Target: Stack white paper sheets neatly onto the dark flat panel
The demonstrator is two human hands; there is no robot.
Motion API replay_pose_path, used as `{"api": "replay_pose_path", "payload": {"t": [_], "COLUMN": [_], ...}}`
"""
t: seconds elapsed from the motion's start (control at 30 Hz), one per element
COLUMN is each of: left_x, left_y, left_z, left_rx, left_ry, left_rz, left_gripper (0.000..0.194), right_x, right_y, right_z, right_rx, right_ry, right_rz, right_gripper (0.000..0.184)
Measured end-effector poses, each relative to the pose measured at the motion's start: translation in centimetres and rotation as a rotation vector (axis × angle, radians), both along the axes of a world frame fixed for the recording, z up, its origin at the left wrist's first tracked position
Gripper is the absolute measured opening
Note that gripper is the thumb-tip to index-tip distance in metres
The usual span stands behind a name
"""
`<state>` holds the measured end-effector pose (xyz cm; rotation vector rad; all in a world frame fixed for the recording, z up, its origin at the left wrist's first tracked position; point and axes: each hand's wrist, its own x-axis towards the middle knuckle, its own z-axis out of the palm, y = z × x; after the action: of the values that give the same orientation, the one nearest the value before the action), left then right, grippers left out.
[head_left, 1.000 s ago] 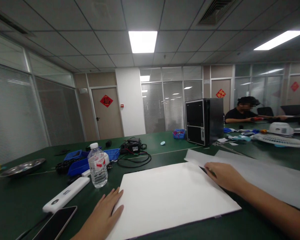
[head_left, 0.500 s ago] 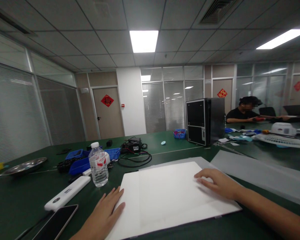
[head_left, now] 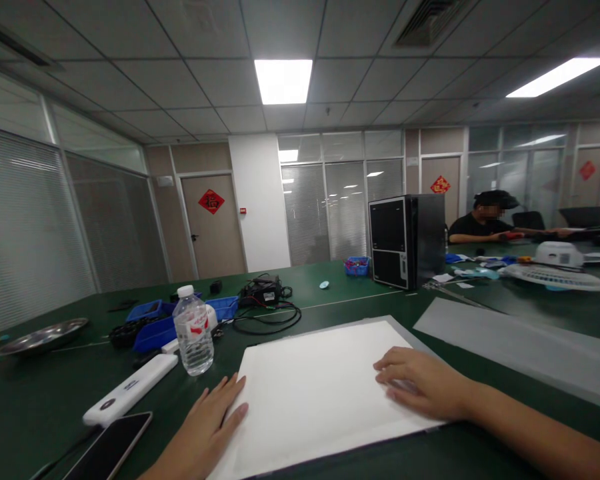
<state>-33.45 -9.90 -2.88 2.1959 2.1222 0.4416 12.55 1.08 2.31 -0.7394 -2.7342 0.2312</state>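
Observation:
A large white sheet of paper (head_left: 310,393) lies flat before me, over a grey board (head_left: 414,333) whose rim shows along the far and right sides. My left hand (head_left: 207,420) rests on the sheet's left edge, fingers stretched out and thumb apart. At the right part of the sheet, my right hand (head_left: 420,383) lies palm down with its fingers slightly bent and spread. Neither hand grips anything. The sheet's right edge is partly hidden under my right hand and wrist.
Left of the sheet are a water bottle (head_left: 193,333), a white power strip (head_left: 130,390) and a phone (head_left: 110,447). Farther back sit blue trays (head_left: 155,335), a black adapter with cables (head_left: 265,293) and a computer tower (head_left: 405,241). A translucent sheet (head_left: 520,347) lies right. Another person (head_left: 485,223) sits across.
My right hand has slid left, and the top sheet has shifted left with it. The layer edge seen near the left is gone, and more grey board shows at right. My left hand stays.

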Motion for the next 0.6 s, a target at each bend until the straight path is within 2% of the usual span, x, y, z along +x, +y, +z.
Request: {"api": "replay_pose_path", "payload": {"t": [0.17, 0.27, 0.33, 0.43, 0.5, 0.6], "left_x": [-0.4, -0.7, -0.9, -1.0, -1.0, -0.9], "left_y": [0.3, 0.5, 0.6, 0.7, 0.6, 0.6], "left_z": [-0.2, -0.3, -0.3, -0.3, -0.4, -0.4], "left_rx": [0.033, 0.024, 0.01, -0.006, 0.012, 0.031], "left_ry": [0.017, 0.01, 0.007, 0.008, -0.01, -0.034], "left_rz": [-0.002, 0.003, 0.007, 0.008, -0.003, 0.001], "left_gripper": [0.057, 0.054, 0.054, 0.055, 0.054, 0.053], "right_x": [-0.9, -0.2, 1.3, 5.4, 8.5, 12.0], "right_y": [-0.9, 0.6, 2.9, 7.0, 9.1, 10.9], "right_z": [-0.1, -0.7, -1.3, -2.4, -3.3, -4.4], "right_rx": [-0.043, -0.043, 0.046, 0.193, 0.199, 0.123], "right_ry": [0.01, 0.051, 0.027, -0.065, -0.096, -0.126], "right_rz": [0.067, 0.047, -0.131, -0.56, -0.801, -1.014], "right_gripper": [0.041, 0.041, 0.041, 0.049, 0.06, 0.063]}}
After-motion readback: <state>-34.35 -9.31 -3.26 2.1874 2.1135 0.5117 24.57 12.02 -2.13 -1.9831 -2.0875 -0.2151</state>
